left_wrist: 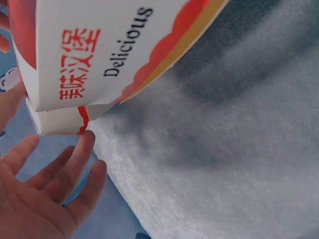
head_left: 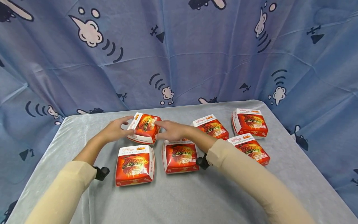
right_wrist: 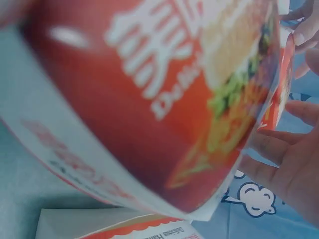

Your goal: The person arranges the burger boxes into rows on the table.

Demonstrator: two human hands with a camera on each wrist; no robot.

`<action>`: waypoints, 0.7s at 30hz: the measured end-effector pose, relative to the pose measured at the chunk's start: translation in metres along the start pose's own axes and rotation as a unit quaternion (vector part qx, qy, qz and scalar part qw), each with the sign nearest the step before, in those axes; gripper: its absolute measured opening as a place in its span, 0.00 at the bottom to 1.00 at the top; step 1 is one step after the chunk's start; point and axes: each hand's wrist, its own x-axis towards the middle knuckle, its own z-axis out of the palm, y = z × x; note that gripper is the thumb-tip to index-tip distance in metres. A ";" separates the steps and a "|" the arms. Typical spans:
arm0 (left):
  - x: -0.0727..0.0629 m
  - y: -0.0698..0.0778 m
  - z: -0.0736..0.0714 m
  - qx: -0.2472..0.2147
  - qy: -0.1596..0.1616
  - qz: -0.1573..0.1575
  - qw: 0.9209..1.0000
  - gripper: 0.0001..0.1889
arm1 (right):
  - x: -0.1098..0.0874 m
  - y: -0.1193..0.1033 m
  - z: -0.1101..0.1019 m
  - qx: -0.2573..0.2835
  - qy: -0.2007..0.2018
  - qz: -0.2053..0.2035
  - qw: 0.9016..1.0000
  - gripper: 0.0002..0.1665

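A red and white burger box [head_left: 146,126] sits at the back left of the table, turned slightly askew, between both hands. My left hand [head_left: 116,130] is at its left side with fingers spread; in the left wrist view, a fingertip of that hand [left_wrist: 50,194] meets the lower edge of a white box end [left_wrist: 60,122]. On the opposite side, my right hand [head_left: 172,130] has its extended fingers at the box's right edge. In the right wrist view those fingers [right_wrist: 291,164] look loosely stretched, partly hidden by a nearer burger box [right_wrist: 149,109].
Matching boxes stand around: one front left [head_left: 132,165], one in the middle [head_left: 181,157] below the right forearm, one behind that arm [head_left: 213,129], and two at right [head_left: 250,121]. A grey cloth [head_left: 156,202] covers the table; a blue patterned curtain [head_left: 195,77] hangs behind.
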 end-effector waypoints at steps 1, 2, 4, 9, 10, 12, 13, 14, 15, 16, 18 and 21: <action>0.000 0.000 0.000 0.002 -0.001 -0.006 1.000 0.42 | -0.001 -0.001 0.000 -0.001 -0.005 -0.003 1.000 0.41; 0.001 0.001 0.000 0.004 -0.003 -0.011 1.000 0.43 | -0.002 -0.002 0.001 -0.003 -0.010 -0.001 1.000 0.41; 0.001 0.001 0.000 0.006 -0.005 -0.018 1.000 0.45 | -0.004 -0.005 0.001 -0.006 -0.023 0.003 1.000 0.40; 0.001 0.000 0.002 0.010 -0.003 -0.017 1.000 0.47 | -0.007 -0.007 0.004 -0.013 -0.047 0.007 0.999 0.39; 0.001 0.000 0.002 0.010 -0.001 -0.014 1.000 0.47 | -0.007 -0.007 0.005 -0.012 -0.047 0.007 0.999 0.40; 0.001 0.000 0.003 0.009 0.003 -0.009 1.000 0.46 | -0.006 -0.006 0.005 -0.011 -0.045 0.004 0.999 0.40; 0.001 0.000 0.003 0.006 0.004 -0.007 1.000 0.45 | -0.006 -0.006 0.006 -0.011 -0.043 0.003 0.999 0.40; 0.001 0.000 0.003 0.004 0.006 -0.005 1.000 0.43 | -0.006 -0.005 0.006 -0.011 -0.041 0.003 0.999 0.40; 0.001 0.000 0.004 -0.001 0.007 -0.003 1.000 0.41 | -0.006 -0.005 0.006 -0.011 -0.039 0.003 0.999 0.40; 0.001 0.000 0.004 -0.006 0.008 -0.001 1.000 0.38 | -0.006 -0.004 0.005 -0.010 -0.039 0.002 0.999 0.40; 0.001 0.000 0.004 -0.012 0.012 0.003 1.000 0.34 | -0.006 -0.003 0.004 -0.008 -0.037 0.002 0.999 0.40; 0.000 -0.001 0.003 -0.017 0.022 0.015 1.000 0.30 | -0.006 -0.003 0.003 -0.003 -0.037 0.002 0.999 0.40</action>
